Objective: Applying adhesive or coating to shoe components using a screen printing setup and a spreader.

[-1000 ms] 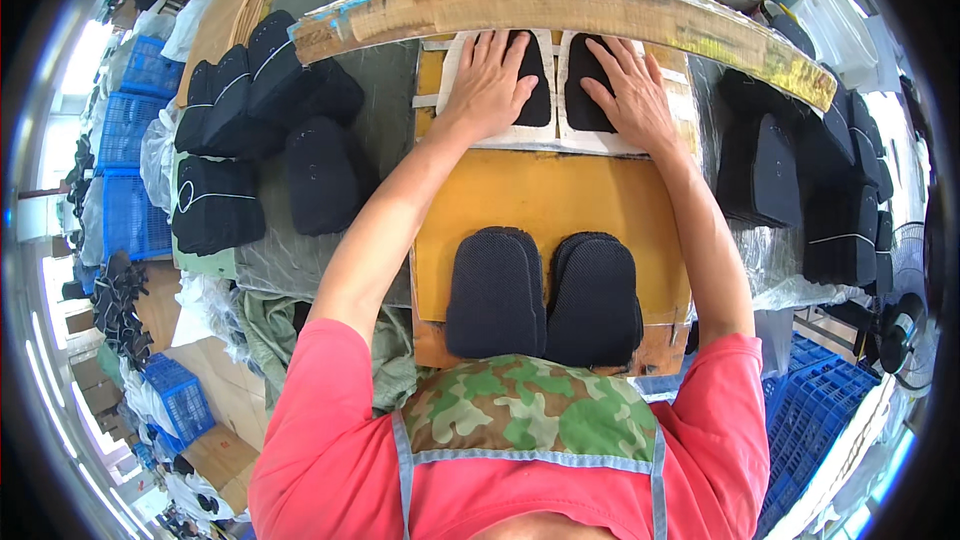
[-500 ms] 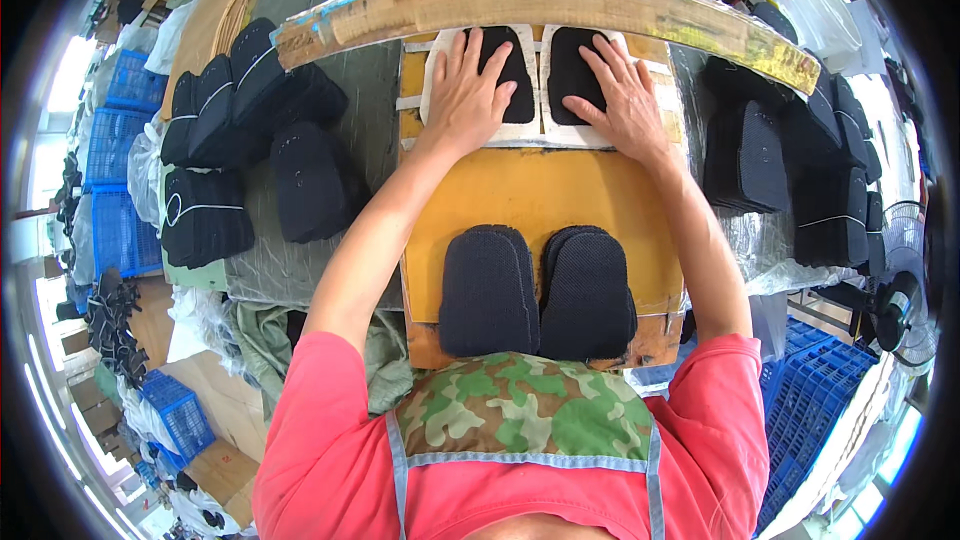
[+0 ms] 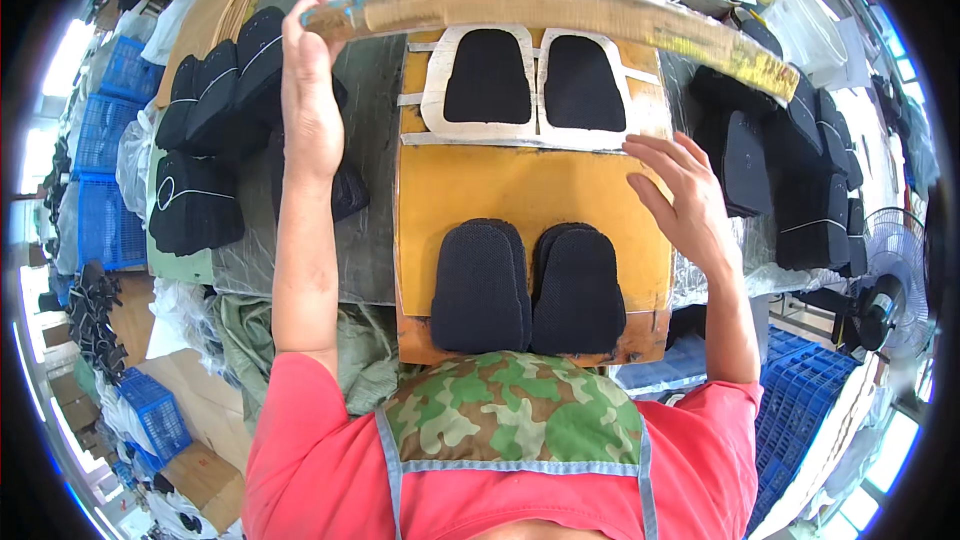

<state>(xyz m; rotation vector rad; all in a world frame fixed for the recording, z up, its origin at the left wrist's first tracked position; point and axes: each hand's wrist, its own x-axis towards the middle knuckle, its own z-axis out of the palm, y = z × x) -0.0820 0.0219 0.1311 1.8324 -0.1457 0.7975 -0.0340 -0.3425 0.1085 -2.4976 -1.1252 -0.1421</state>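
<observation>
Yellowed press bar [image 3: 560, 10] in left hand [image 3: 312, 90]

Long curved yellowish bar [image 3: 560, 10] raised above two framed black pads [image 3: 530, 80]

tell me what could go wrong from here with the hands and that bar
1. The left hand grips the end of the long bar above the two black pads in the white frame; if the bar drops, the right hand, lying at the frame's corner, could be caught.
2. The right hand could nudge the frame, misaligning the pads.
3. The loose pads at the board's near edge could slide off.
</observation>
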